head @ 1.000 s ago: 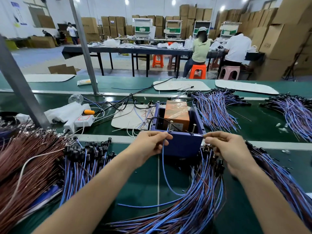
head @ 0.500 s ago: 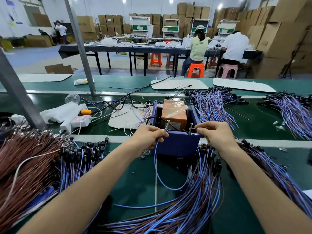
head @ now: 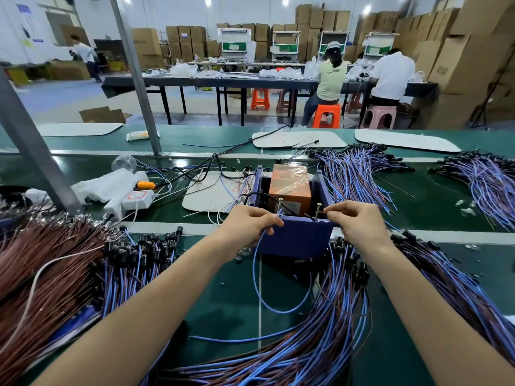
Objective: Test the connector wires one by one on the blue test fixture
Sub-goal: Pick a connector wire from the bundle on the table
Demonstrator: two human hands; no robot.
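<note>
The blue test fixture point(head: 295, 238) is an open blue box with an orange block point(head: 289, 185) inside and two upright metal pins at its near rim. My left hand point(head: 248, 227) pinches one end of a blue connector wire point(head: 259, 277) at the left pin. My right hand point(head: 354, 221) pinches the wire's other end against the right pin. The wire hangs in a loop below the fixture's front wall. A big bundle of blue and brown connector wires point(head: 320, 335) lies under my right forearm.
Brown wires point(head: 41, 263) and black-capped blue wires point(head: 133, 263) are heaped at left. More wire bundles point(head: 359, 176) lie behind and right of the fixture. A white power strip point(head: 131, 200) sits at left by a slanted metal post point(head: 30, 143). People work at a far table.
Both hands have risen from the fixture's front wall to its top rim, bringing the wire ends to the two pins. The loop of wire has shortened.
</note>
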